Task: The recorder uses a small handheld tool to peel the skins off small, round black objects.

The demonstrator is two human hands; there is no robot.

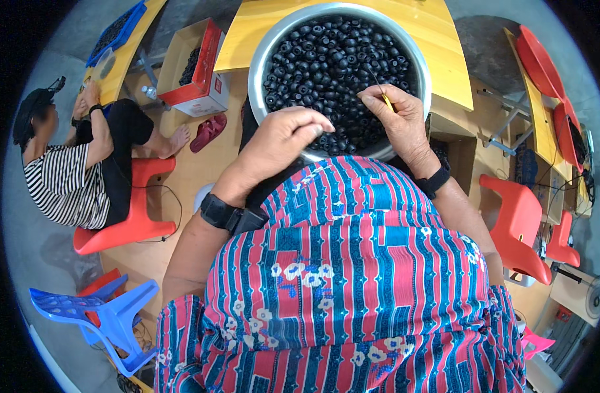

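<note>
two hands over a metal bowl (264, 59) heaped with small dark round fruits (332, 59), resting on a yellow table (444, 52). left hand (280, 141) raised at the bowl's near rim, wrist bent, fingers curled with tips pinched together; what they hold, cannot tell. right hand (398, 121) lies on the fruits, fingers closed on a thin yellow stick (382, 95). black bands on both wrists.

Single head view: fisheye, steep downward look, close over metal bowl (264, 59) and lap.
</note>
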